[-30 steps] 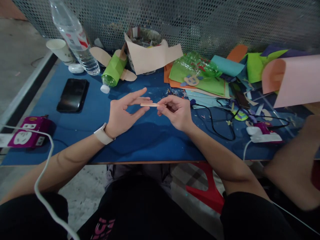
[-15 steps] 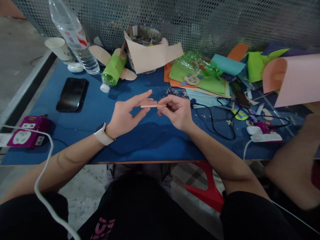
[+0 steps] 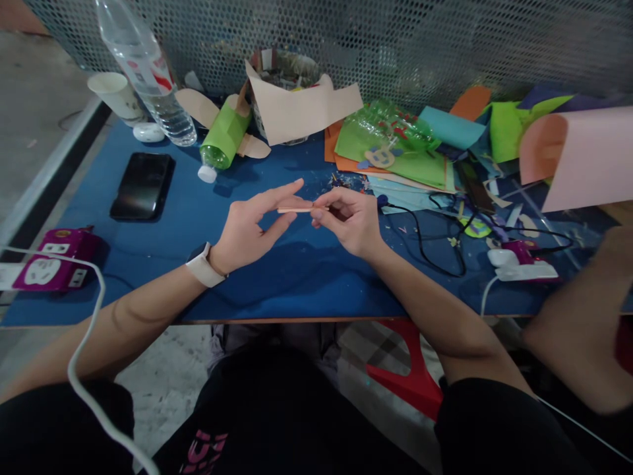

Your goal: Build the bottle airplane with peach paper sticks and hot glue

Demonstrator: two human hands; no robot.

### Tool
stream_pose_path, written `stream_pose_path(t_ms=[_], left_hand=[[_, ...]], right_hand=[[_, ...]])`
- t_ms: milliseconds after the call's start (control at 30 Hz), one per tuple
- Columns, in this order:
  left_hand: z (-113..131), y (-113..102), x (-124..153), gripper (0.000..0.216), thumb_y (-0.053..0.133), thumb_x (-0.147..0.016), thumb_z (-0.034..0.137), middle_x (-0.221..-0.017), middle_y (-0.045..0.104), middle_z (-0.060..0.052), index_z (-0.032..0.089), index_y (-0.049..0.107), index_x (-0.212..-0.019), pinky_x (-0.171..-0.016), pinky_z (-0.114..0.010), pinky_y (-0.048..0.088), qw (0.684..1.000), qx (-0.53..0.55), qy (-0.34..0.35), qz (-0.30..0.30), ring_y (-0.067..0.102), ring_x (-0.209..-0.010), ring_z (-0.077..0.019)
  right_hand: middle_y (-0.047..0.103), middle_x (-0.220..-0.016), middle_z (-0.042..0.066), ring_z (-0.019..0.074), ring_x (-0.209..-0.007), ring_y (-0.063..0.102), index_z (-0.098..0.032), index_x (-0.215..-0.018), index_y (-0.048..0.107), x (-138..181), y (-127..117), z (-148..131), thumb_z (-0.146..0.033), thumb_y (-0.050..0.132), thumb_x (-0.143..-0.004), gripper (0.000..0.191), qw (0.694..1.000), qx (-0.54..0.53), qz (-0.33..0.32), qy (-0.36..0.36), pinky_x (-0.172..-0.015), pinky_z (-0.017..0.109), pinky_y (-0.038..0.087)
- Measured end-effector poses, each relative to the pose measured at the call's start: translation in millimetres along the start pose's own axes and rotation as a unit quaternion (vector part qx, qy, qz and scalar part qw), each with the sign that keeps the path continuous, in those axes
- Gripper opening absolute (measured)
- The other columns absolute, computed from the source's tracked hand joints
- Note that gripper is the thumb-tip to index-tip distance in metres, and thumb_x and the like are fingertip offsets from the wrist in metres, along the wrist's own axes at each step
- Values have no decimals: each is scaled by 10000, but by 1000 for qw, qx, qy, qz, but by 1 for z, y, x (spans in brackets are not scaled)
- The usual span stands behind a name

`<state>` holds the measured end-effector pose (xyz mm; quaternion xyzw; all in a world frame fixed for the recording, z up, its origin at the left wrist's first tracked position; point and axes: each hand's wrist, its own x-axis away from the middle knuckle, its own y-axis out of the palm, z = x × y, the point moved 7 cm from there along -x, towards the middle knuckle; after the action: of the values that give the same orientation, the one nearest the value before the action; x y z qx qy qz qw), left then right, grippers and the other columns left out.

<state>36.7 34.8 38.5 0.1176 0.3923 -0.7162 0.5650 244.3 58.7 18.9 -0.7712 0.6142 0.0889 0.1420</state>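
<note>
Over the middle of the blue table, a small flat piece of peach-coloured paper [image 3: 295, 210] is seen nearly edge-on between my hands. My right hand [image 3: 353, 221] pinches its right end between thumb and bent fingers. At its left end, my left hand [image 3: 250, 227] has the thumb against the lower side and the other fingers along the upper side, the index finger stretched out above. My left wrist carries a watch with a white strap [image 3: 205, 266]. The fingers partly hide the paper, so its full shape does not show.
Behind my hands lie a green-wrapped bottle [image 3: 225, 135] with paper fins, a bin [image 3: 299, 69] with cream paper [image 3: 301, 112], and coloured sheets [image 3: 405, 161]. A phone [image 3: 142, 187], tall water bottle [image 3: 158, 92] and purple power block [image 3: 62, 260] stand left. Another person's arm [image 3: 583, 323] is at right.
My left index finger has shifted very slightly. Both hands and the paper piece otherwise stay in nearly the same place.
</note>
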Motion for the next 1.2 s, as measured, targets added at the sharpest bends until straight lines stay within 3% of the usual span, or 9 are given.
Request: stream_pose_path(t_ms=[367,900,1200], left_hand=[[8,-1,-1,528,719,-1159,238,-1339,911,-63,276,692,-1685,-1205,-424,694,998,-6,65,13,879,-1284,-263],[4,1,0,519,742,-1157,278,-1319,916,-54,288,695,-1674,-1200,-427,702,998,2,69,9,887,-1258,-250],[4,1,0,505,761,-1158,297,-1319,916,-56,299,712,-1660,-1209,-438,703,999,17,48,10,894,-1247,-257]], right_hand=[[793,-920,29,160,-769,737,-251,-951,869,-1,-6,-5,-647,998,-930,417,993,40,12,-113,-760,324,665],[788,-863,20,155,-713,715,-239,-910,850,-1,-7,0,-663,1016,-892,455,996,41,11,-78,-757,334,688],[789,-855,16,147,-699,708,-236,-886,856,-1,-7,-7,-631,1049,-865,440,995,36,18,-94,-726,318,671]])
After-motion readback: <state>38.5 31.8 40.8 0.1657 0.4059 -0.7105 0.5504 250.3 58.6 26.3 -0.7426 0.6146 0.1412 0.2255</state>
